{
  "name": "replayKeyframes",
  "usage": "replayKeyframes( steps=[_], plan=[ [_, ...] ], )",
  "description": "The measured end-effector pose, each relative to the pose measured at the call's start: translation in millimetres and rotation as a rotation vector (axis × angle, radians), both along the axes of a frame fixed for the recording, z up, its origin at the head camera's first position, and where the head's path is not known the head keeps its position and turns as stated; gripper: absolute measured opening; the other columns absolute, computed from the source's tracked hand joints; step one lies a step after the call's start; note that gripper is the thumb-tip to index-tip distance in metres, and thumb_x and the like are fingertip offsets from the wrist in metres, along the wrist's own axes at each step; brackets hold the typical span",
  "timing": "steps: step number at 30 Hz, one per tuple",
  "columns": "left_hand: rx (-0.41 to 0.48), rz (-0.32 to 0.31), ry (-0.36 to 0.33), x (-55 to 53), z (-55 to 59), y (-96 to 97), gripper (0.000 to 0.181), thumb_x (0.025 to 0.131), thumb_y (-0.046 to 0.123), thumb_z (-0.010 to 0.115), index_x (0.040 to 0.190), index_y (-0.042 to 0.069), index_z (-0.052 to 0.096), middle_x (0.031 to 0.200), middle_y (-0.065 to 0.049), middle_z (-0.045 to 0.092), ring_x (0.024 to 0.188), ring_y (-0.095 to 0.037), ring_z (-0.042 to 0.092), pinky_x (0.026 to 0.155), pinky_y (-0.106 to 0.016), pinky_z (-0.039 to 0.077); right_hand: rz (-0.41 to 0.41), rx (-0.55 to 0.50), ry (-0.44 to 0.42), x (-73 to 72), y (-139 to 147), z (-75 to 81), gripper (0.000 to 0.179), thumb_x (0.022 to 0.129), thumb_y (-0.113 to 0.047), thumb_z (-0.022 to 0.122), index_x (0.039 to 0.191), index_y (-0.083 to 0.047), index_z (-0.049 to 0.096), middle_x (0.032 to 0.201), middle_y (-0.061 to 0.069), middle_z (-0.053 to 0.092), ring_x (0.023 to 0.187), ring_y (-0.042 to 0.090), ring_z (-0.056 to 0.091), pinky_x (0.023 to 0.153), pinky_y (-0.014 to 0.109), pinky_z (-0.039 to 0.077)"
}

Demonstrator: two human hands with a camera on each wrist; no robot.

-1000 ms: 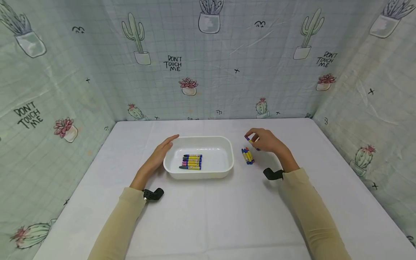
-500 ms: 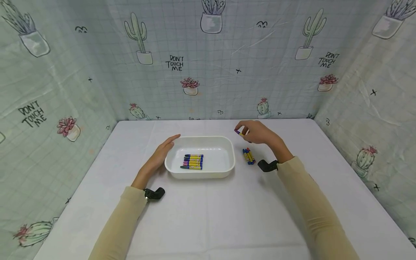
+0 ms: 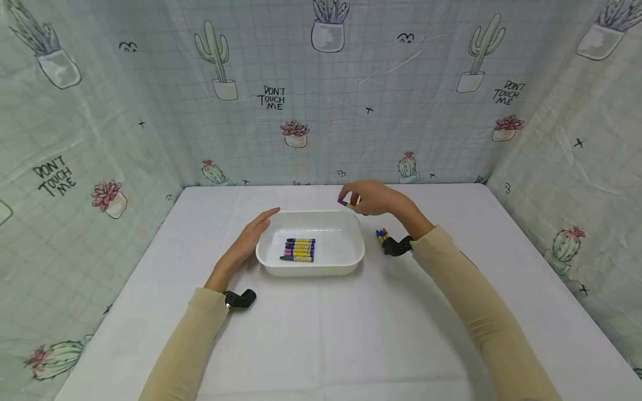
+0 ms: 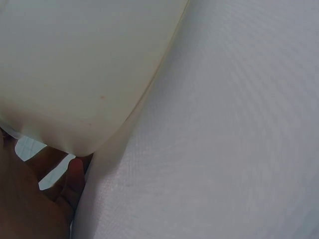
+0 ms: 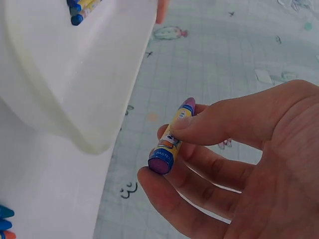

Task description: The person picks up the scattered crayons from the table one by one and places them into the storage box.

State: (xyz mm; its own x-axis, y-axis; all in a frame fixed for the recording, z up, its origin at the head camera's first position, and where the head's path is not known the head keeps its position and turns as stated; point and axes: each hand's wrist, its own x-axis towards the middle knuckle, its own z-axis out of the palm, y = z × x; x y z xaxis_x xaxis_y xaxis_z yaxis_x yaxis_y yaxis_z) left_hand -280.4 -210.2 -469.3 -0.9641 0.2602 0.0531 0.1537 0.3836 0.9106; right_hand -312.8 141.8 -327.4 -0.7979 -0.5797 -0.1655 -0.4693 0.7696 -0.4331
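Both hands are at the tray (image 3: 311, 270) — left hand (image 3: 244, 240) laid along its left end, fingers stretched out against the outer wall; right hand (image 3: 375, 197) in the air by the far right corner, pinching a purple crayon (image 5: 165, 148) between thumb and fingers.

Around me hangs a pale cloth (image 3: 331, 150), printed with cacti, grid lines and "Don't touch me", behind the table and on both sides. Below it spreads the white table (image 3: 321, 334). Tan sleeves (image 3: 478, 303) cover my arms, reaching in from left and right. White, with rounded corners, the tray sits flat between my hands. A black camera (image 3: 241, 299) juts from each wrist.

Inside the tray, a row of crayons (image 3: 300, 252) lies side by side, tips to the left. On the table just right of the tray is a smaller bunch of crayons (image 3: 379, 236), partly hidden by my right wrist's camera; teal, blue and orange tips show. Smallest is the single crayon I pinch — purple-tipped, its yellow-and-blue wrapper marked "PASTEL", held clear of the tray.
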Motion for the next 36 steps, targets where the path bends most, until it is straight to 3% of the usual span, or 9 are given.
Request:
replayKeyframes(
  steps=[12, 20, 27, 36],
  plan=[
    [-0.005, -0.001, 0.012, 0.7, 1.9, 1.7, 0.050, 0.114, 0.037, 0.030, 0.162, 0.028, 0.035, 0.172, -0.004, 0.026, 0.160, -0.034, 0.022, 0.129, -0.059, 0.019, 0.160, 0.143, -0.066, -4.6, -38, 1.2, 0.047, 0.094, 0.001, 0.060, 0.138, -0.016, 0.064, 0.128, 0.016, 0.068, 0.103, 0.028, 0.069, 0.077, 0.033, 0.061],
    [0.011, -0.009, 0.006, -0.8, 0.1, 1.3, 0.049, 0.114, 0.032, 0.030, 0.163, 0.028, 0.034, 0.172, -0.004, 0.027, 0.160, -0.033, 0.024, 0.129, -0.058, 0.020, 0.190, 0.182, -0.099, -15.6, -55, -16.2, 0.050, 0.093, 0.004, 0.059, 0.139, -0.015, 0.063, 0.126, 0.015, 0.069, 0.098, 0.024, 0.067, 0.077, 0.031, 0.059],
    [0.008, -0.008, 0.006, 0.5, 0.8, 0.2, 0.049, 0.114, 0.033, 0.030, 0.162, 0.027, 0.035, 0.172, -0.005, 0.028, 0.159, -0.034, 0.026, 0.129, -0.058, 0.022, 0.209, 0.214, -0.103, -15.0, -77, -20.8, 0.045, 0.094, 0.003, 0.060, 0.134, -0.018, 0.067, 0.120, 0.011, 0.069, 0.092, 0.022, 0.065, 0.074, 0.028, 0.057],
    [0.022, -0.014, -0.012, -0.1, 2.4, 0.9, 0.049, 0.114, 0.032, 0.030, 0.162, 0.028, 0.034, 0.170, -0.008, 0.030, 0.151, -0.037, 0.039, 0.122, -0.059, 0.035, 0.228, 0.247, -0.123, -11.6, -104, -24.6, 0.042, 0.095, 0.004, 0.062, 0.130, -0.017, 0.069, 0.117, 0.010, 0.070, 0.090, 0.021, 0.065, 0.071, 0.027, 0.058]
  ],
)
